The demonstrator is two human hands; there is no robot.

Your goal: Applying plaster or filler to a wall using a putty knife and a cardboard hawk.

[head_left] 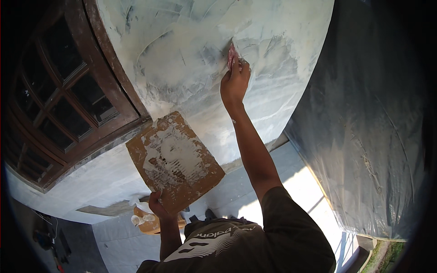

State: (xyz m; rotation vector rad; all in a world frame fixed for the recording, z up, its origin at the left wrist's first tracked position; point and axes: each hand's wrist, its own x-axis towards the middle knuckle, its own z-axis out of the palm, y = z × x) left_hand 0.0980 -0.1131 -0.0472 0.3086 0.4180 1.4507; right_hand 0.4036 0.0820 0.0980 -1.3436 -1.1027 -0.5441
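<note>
My right hand [236,84] is raised to the wall [195,50], its fingers closed round a reddish putty knife [232,55]. The tool's edge meets the wall, where pale, uneven smears of putty cover a grey surface. Lower and to the left, my left hand [157,204] grips the near edge of a brown board [200,184]. White putty [175,152] lies spread in ridges over the middle of that board. The fingers beneath the board are hidden.
A brown wooden window [68,86] with small panes borders the wall on the left. Dark plastic sheeting [364,136] hangs at the right. Below stands a small wooden stool [148,225] bearing cups. Sunlight falls on the pale floor [291,191]; tools lie at the lower left.
</note>
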